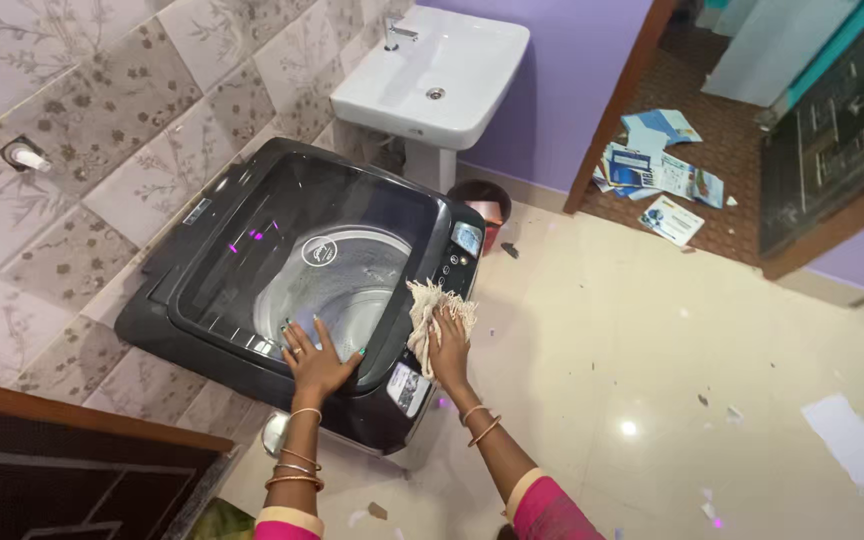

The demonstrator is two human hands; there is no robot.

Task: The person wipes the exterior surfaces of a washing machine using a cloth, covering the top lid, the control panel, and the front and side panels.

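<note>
Head view: frayed cream cloth [432, 308] under right hand [449, 345]; black washer [202, 290]

The room is brightly, evenly lit. An overhead lamp glints off the glossy floor [629, 428] at lower centre; purple specks flare on the washing machine lid [292, 250]. Straight edges bow toward the frame's corners.

Red bucket [489, 203] behind washer [252, 300]
</note>
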